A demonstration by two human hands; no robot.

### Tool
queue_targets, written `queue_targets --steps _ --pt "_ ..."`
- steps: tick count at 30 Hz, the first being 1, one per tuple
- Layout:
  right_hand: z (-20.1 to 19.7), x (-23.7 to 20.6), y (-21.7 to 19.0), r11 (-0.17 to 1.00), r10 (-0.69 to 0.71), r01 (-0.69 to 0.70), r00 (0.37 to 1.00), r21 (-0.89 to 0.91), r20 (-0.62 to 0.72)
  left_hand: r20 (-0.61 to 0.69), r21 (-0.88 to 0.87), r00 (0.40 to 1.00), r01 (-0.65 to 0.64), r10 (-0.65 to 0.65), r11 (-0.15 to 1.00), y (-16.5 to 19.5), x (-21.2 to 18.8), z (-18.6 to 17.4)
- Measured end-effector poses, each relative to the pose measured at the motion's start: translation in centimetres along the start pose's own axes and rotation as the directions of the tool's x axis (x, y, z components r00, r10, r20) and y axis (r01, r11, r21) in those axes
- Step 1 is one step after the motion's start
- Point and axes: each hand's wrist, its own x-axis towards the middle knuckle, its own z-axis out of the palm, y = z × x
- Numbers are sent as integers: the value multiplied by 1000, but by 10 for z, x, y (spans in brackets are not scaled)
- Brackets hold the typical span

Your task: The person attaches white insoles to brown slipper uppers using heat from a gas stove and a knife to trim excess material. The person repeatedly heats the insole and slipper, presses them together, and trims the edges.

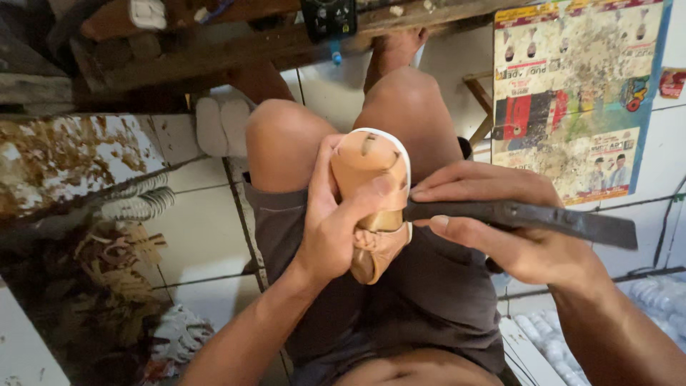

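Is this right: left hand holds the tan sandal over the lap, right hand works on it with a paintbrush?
Not quite. The head view shows the right hand holding a dark flat metal tool, not a paintbrush. The left hand does hold the tan sandal over the lap.

Shoe (371, 207): I see tan leather-like upper, smooth with a soft sheen, stretched over a matt peach last; white rim at the toe end.
Tool (529, 218): I read it as dark metal, dull and rough, no shine.
Shorts (429, 286): grey-brown woven cloth, matt.
Bench (214, 43): worn wood, rough and stained.
Poster (572, 100): printed paper, glossy, spattered with grime.
Floor (200, 229): I make out white glazed tiles, smooth, slightly reflective.
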Motion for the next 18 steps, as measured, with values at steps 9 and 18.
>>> queue_targets --steps 9,18 --pt "18 -12 7 990 47 -17 977 143 -209 -20 -100 998 59 -61 993 2 1 4" --pt "16 2 -4 983 32 11 972 183 -231 11 113 1000 25 -27 993 4 7 -2"
